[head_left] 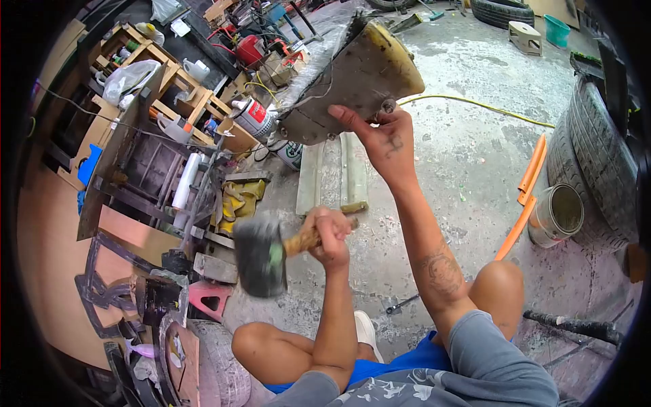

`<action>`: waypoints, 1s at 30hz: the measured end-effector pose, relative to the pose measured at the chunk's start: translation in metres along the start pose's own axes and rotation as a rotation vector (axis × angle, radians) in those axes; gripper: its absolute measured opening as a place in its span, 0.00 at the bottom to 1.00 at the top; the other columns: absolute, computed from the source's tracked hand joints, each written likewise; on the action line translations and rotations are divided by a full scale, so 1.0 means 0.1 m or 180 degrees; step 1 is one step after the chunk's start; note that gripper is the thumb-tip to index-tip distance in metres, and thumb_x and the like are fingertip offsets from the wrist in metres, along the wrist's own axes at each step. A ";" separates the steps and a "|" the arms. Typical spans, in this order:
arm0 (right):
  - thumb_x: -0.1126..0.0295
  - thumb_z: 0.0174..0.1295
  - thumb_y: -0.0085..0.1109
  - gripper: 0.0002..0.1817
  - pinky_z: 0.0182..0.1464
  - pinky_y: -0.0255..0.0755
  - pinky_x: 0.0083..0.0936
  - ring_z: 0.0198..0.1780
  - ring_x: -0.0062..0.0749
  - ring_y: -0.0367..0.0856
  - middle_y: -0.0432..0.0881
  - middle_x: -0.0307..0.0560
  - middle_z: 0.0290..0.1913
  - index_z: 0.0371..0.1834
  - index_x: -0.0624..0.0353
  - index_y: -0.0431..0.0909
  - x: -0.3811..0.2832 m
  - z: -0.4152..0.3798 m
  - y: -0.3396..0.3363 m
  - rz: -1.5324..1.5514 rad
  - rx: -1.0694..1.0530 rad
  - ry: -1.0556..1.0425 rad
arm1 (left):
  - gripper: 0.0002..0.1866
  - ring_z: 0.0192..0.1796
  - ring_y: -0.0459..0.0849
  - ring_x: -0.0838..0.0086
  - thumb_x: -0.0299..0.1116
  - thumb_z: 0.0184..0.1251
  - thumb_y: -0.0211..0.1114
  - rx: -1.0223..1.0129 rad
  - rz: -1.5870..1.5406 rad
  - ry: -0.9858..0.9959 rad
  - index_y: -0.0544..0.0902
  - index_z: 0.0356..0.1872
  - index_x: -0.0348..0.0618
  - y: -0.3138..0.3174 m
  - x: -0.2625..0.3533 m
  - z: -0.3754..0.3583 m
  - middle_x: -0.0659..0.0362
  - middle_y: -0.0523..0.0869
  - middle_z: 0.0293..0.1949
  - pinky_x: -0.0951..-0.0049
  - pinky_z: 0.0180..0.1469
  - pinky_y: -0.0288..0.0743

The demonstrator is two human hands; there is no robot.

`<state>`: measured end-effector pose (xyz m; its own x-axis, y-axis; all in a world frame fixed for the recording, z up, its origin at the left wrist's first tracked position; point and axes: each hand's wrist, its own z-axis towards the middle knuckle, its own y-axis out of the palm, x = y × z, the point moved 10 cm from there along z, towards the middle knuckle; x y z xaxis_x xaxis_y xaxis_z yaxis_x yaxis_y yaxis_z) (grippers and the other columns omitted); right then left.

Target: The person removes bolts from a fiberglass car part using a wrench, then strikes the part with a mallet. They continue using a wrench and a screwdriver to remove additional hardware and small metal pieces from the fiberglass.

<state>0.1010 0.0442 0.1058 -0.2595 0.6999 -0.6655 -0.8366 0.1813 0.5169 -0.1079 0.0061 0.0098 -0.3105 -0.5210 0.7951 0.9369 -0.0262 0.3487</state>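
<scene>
My left hand point(329, 234) is wrapped round the wooden handle of a mallet point(261, 258). The mallet's thick black head points to the left and is blurred. Further forward, my right hand point(390, 139) grips the lower edge of a worn grey panel point(346, 85), its thumb on the near face and its other fingers partly hidden. This panel is held up off the floor, tilted, with a yellowish rounded end at the right and bolts along its lower edge. The mallet head and the panel are apart.
Tires point(593, 149) and an open metal can point(556, 214) stand at right, beside an orange strip point(525, 197). Wooden shelving point(169, 88) and a yellow cloth point(239, 202) are at left. A long grey piece point(332, 173) lies on the floor ahead. A yellow hose point(481, 105) crosses behind.
</scene>
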 end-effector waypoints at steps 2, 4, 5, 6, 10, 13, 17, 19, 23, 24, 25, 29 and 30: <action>0.68 0.54 0.76 0.13 0.37 0.72 0.15 0.33 0.16 0.81 0.88 0.42 0.32 0.31 0.68 0.87 -0.03 0.01 -0.02 -0.0014 0.0024 0.0094 | 0.18 0.16 0.62 0.80 0.29 0.73 0.50 -0.0043 -0.0099 0.0449 0.63 0.19 0.44 0.11 0.25 0.01 0.63 0.64 0.14 0.75 0.20 0.61; 0.74 0.52 0.75 0.13 0.39 0.76 0.20 0.38 0.18 0.82 0.88 0.45 0.37 0.36 0.70 0.84 -0.03 0.00 -0.04 -0.0260 -0.0058 0.0335 | 0.19 0.16 0.62 0.80 0.31 0.75 0.49 -0.0196 -0.0133 0.0976 0.62 0.19 0.43 0.24 0.44 -0.03 0.63 0.64 0.13 0.74 0.21 0.61; 0.74 0.52 0.75 0.13 0.39 0.76 0.20 0.38 0.18 0.82 0.88 0.45 0.37 0.36 0.70 0.84 -0.02 0.00 -0.06 -0.0268 -0.0020 0.0316 | 0.19 0.16 0.62 0.80 0.31 0.75 0.49 -0.0235 -0.0147 0.0963 0.62 0.19 0.43 0.26 0.41 -0.06 0.63 0.64 0.13 0.74 0.21 0.61; 0.70 0.53 0.75 0.13 0.39 0.75 0.19 0.36 0.19 0.83 0.88 0.45 0.35 0.34 0.69 0.85 -0.01 0.01 -0.06 -0.0251 -0.0002 0.0134 | 0.19 0.16 0.60 0.80 0.31 0.75 0.48 -0.0220 0.0221 0.0698 0.61 0.19 0.45 0.26 0.27 -0.05 0.64 0.62 0.13 0.74 0.20 0.60; 0.67 0.59 0.72 0.17 0.47 0.75 0.22 0.41 0.21 0.82 0.87 0.44 0.39 0.44 0.69 0.82 0.06 0.07 -0.06 -0.0099 -0.0264 -0.0030 | 0.19 0.16 0.59 0.82 0.35 0.77 0.49 -0.0267 0.0655 -0.0004 0.61 0.21 0.47 0.34 0.20 0.05 0.65 0.62 0.14 0.78 0.20 0.58; 0.68 0.62 0.69 0.19 0.52 0.73 0.24 0.50 0.23 0.79 0.85 0.44 0.46 0.52 0.66 0.76 0.13 0.07 -0.03 -0.0141 -0.0587 0.0132 | 0.19 0.17 0.62 0.83 0.38 0.77 0.53 -0.0593 0.0634 0.0045 0.63 0.22 0.48 0.40 0.39 0.22 0.66 0.65 0.16 0.80 0.20 0.58; 0.68 0.62 0.69 0.14 0.44 0.72 0.19 0.41 0.17 0.77 0.82 0.39 0.39 0.46 0.64 0.80 0.14 -0.04 -0.03 0.0353 -0.0122 -0.0445 | 0.12 0.24 0.73 0.79 0.41 0.74 0.58 -0.0641 0.3389 0.1572 0.75 0.33 0.45 0.31 0.77 0.45 0.64 0.74 0.22 0.77 0.29 0.69; 0.66 0.55 0.75 0.16 0.33 0.67 0.20 0.29 0.19 0.70 0.73 0.38 0.35 0.27 0.66 0.78 0.28 -0.14 -0.21 0.0139 0.0823 0.0279 | 0.17 0.41 0.83 0.73 0.41 0.74 0.57 -0.2053 0.2580 0.2031 0.80 0.49 0.37 0.39 0.77 0.54 0.59 0.84 0.41 0.73 0.49 0.78; 0.65 0.52 0.77 0.19 0.30 0.63 0.19 0.28 0.16 0.65 0.68 0.36 0.31 0.23 0.64 0.74 0.19 -0.15 -0.29 0.0225 0.1158 0.0005 | 0.16 0.14 0.64 0.67 0.25 0.57 0.66 -0.2520 0.2997 0.2474 0.67 0.18 0.39 1.31 1.40 0.35 0.56 0.61 0.15 0.68 0.19 0.55; 0.65 0.52 0.77 0.19 0.31 0.64 0.19 0.29 0.17 0.67 0.69 0.37 0.31 0.23 0.64 0.74 0.17 -0.15 -0.30 0.0063 0.1214 -0.0208 | 0.16 0.13 0.63 0.68 0.23 0.57 0.66 -0.2309 0.2997 0.2921 0.66 0.17 0.40 1.39 1.51 0.23 0.57 0.60 0.14 0.68 0.19 0.54; 0.65 0.52 0.77 0.19 0.31 0.64 0.19 0.29 0.17 0.67 0.69 0.37 0.31 0.23 0.64 0.74 0.14 -0.15 -0.32 0.0062 0.1252 -0.0228 | 0.17 0.13 0.63 0.69 0.22 0.56 0.66 -0.2073 0.2967 0.3355 0.65 0.15 0.40 1.40 1.62 0.11 0.58 0.60 0.13 0.67 0.18 0.54; 0.65 0.51 0.78 0.19 0.34 0.68 0.20 0.29 0.21 0.70 0.70 0.39 0.32 0.24 0.64 0.75 0.24 -0.17 -0.34 0.0122 0.1294 -0.0203 | 0.15 0.14 0.71 0.63 0.23 0.55 0.65 -0.3183 0.3278 0.3151 0.67 0.15 0.42 1.74 1.53 0.14 0.55 0.67 0.13 0.65 0.19 0.61; 0.64 0.52 0.77 0.19 0.34 0.66 0.21 0.30 0.23 0.68 0.70 0.39 0.30 0.22 0.63 0.73 0.31 -0.14 -0.30 0.0093 0.1118 -0.0437 | 0.12 0.17 0.75 0.57 0.24 0.53 0.65 -0.3051 0.3981 0.2908 0.69 0.18 0.42 1.67 1.35 0.39 0.52 0.71 0.15 0.63 0.21 0.66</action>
<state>0.1116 0.0507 0.0620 -0.1936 0.7900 -0.5817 -0.6071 0.3693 0.7036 0.0005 -0.0348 0.1946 0.4349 -0.8590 -0.2702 0.3836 0.4481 -0.8075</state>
